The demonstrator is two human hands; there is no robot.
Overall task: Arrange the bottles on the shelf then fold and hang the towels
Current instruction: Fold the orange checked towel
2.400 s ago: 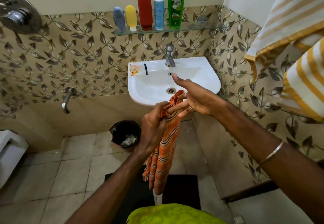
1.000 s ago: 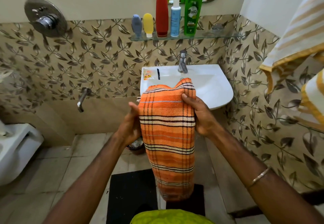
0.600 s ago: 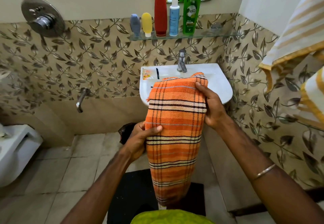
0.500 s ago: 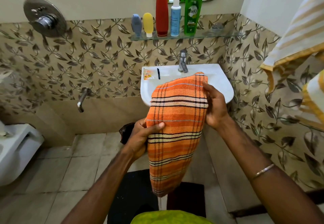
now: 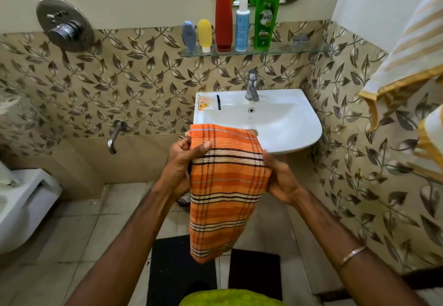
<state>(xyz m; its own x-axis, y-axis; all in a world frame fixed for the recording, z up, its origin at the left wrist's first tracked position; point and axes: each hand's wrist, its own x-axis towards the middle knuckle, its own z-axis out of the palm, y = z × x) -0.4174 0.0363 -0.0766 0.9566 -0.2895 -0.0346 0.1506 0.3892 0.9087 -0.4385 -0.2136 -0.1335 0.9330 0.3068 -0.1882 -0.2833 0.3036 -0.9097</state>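
An orange checked towel hangs folded between both hands in front of the sink. My left hand grips its upper left edge, thumb across the front. My right hand holds its right side from behind. On the glass shelf stand several bottles in a row: a blue tube, a yellow tube, a red bottle, a white-and-blue pump bottle and a green bottle. Yellow-and-white striped towels hang at the right edge.
A white sink with a tap is mounted on the leaf-patterned wall; small sachets lie on its rim. A shower valve and a spout are at left. A toilet and a dark floor mat lie below.
The towel was spread from a bunched strip into a flat fold. My left hand has risen to its upper left edge, my right hand has dropped to mid-height, and the towel's top now sits lower.
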